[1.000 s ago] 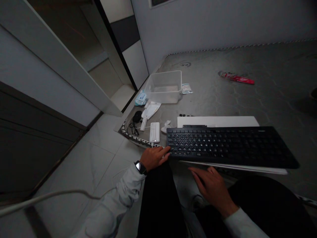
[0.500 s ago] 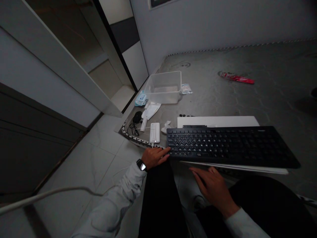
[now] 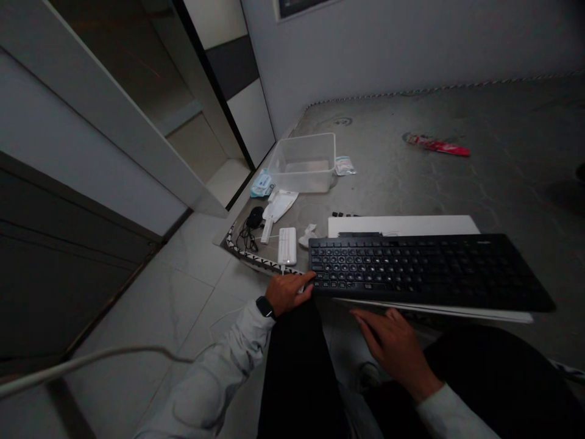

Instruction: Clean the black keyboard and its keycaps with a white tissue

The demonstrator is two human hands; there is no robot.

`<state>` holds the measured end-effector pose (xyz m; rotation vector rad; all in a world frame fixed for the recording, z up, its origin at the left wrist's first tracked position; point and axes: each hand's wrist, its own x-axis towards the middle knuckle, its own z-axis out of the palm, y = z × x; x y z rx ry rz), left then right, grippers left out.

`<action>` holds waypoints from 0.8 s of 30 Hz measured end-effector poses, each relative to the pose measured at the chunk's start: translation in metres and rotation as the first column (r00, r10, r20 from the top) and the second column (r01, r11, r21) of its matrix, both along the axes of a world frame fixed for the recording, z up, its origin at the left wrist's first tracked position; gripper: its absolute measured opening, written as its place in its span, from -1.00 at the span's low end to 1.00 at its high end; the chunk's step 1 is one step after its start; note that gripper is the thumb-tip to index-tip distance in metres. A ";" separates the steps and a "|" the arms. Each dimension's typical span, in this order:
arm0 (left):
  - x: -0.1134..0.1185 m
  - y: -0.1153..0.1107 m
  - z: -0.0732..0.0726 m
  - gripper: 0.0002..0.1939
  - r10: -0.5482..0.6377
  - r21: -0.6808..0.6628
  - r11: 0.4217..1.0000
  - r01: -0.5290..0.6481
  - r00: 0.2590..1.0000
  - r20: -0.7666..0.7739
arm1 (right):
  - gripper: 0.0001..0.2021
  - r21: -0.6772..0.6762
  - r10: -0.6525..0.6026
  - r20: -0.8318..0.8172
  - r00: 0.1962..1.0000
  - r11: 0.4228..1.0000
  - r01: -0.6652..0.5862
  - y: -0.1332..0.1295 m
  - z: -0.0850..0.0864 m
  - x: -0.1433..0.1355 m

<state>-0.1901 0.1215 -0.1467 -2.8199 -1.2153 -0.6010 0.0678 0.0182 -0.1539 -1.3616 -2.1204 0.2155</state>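
Keyboard (image 3: pixel 425 271) already laid atop flat white item (image 3: pixel 406 224); L hand (image 3: pixel 287 294) part-curled at its L corner, can't tell if gripping; R hand (image 3: pixel 397 342) loosely open, empty, nr front edge, not on keys yet.

Light dim throughout your view. Ahead of you: plain bluish-grey wall (image 3: pixel 388 52), dark rectangle in a pale frame (image 3: pixel 304 6) high up. Left: open white-framed wardrobe (image 3: pixel 205 137). Below you: pale marbled floor tiles (image 3: pixel 183 262). Before you: grey patterned mattress (image 3: pixel 388 183), black-and-white edging.
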 end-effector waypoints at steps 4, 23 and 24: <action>0.001 -0.001 -0.002 -0.71 -0.002 0.032 0.999 0.002 1.000 0.002 | -0.79 -0.017 0.011 -0.005 1.000 1.000 -0.011 0.000 -0.002 0.000; 0.006 -0.011 -0.005 -0.83 0.087 0.125 0.987 -0.105 0.986 0.145 | -0.79 -0.011 0.038 0.019 0.999 0.999 -0.038 0.006 0.012 -0.008; 0.006 -0.011 -0.006 -0.83 0.095 0.115 0.987 -0.115 0.981 0.168 | -0.79 0.000 0.047 0.052 0.998 0.999 -0.047 0.010 0.016 -0.010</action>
